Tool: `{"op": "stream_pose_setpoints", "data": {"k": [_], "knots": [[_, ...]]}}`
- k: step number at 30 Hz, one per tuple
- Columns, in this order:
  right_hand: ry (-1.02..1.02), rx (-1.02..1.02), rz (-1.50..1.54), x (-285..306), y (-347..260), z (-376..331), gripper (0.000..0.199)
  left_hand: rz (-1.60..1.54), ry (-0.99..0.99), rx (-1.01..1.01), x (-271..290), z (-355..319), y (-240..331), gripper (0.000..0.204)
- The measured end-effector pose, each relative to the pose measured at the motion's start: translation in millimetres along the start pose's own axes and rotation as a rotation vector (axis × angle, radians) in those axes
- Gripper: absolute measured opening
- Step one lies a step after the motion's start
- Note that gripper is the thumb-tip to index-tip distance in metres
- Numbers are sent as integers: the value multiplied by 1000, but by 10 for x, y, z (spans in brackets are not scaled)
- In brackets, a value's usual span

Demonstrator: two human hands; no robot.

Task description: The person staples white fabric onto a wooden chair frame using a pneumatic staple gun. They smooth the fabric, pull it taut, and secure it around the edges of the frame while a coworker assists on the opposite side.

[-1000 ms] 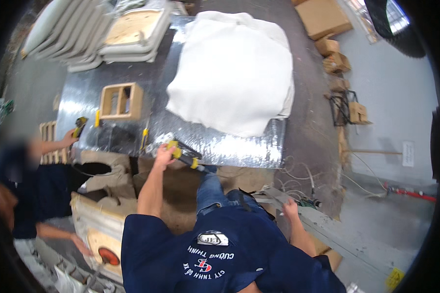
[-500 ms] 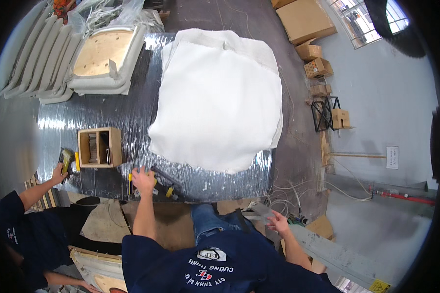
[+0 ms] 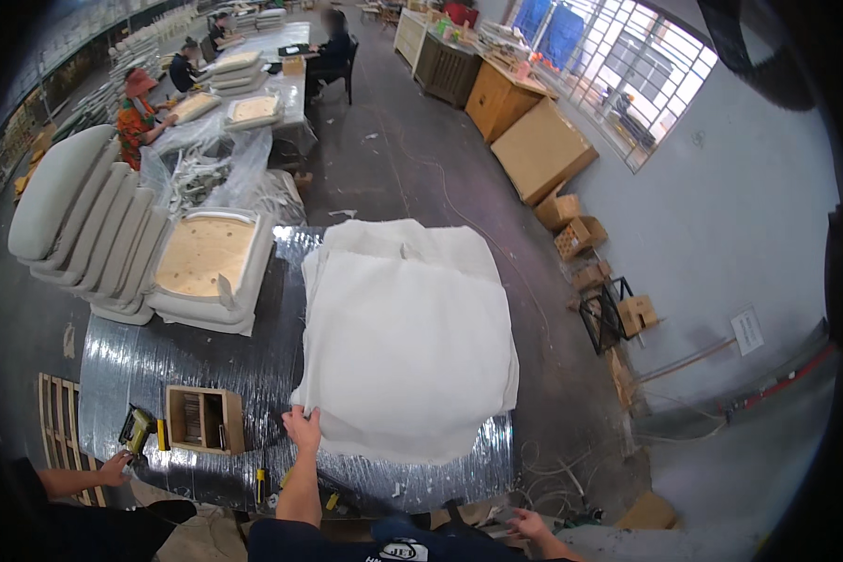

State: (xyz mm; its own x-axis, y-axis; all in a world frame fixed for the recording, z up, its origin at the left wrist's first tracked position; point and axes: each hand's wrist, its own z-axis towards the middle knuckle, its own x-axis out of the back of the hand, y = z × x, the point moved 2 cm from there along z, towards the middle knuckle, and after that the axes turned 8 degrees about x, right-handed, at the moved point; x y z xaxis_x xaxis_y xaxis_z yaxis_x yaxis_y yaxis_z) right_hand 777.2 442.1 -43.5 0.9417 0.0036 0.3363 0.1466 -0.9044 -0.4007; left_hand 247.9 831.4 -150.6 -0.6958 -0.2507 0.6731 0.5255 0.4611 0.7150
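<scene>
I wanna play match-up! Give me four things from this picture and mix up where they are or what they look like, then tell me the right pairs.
Things:
1. Left hand
2. Wooden box
3. Cloth pile
4. Large cardboard box

Places, colours and looks:
A. White all over
B. On the floor, near the window
C. At the cloth's near left corner
D. Open, with two compartments

Right pairs: 1-C, 2-D, 3-A, 4-B

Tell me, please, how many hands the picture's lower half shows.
3: left hand at the white sheets, right hand near the bottom edge, co-worker's hand by the green tool; others may be hidden.
</scene>
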Motion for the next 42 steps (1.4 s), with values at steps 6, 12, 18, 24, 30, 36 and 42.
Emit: {"op": "stream_pose_setpoints", "data": {"k": [6,12,18,24,30,36,42], "knots": [[-26,218,-37,-122,-349,344,65,25,-181,42,217,-307,640,41],[-247,538,-329,-670,-945,561,60,-863,-591,515,19,-1340,1290,41],[-1028,280,564,-1674,-2109,-814,67,-877,-586,165,27,-2581,1374,42],[-934,463,611,-1385,-1909,-1509,51,-1400,-592,303,1152,-3730,1388,47],[-768,777,507,-1669,-1157,-1884,55,-1351,-359,380,1594,-4868,546,37],[-1110,1209,-232,-1363,-625,-2913,65,-1873,-319,780,1586,-5780,-190,46],[-1324,1069,-120,-680,-731,-3159,72,-1920,340,894,2069,-5877,-1456,33]]}}
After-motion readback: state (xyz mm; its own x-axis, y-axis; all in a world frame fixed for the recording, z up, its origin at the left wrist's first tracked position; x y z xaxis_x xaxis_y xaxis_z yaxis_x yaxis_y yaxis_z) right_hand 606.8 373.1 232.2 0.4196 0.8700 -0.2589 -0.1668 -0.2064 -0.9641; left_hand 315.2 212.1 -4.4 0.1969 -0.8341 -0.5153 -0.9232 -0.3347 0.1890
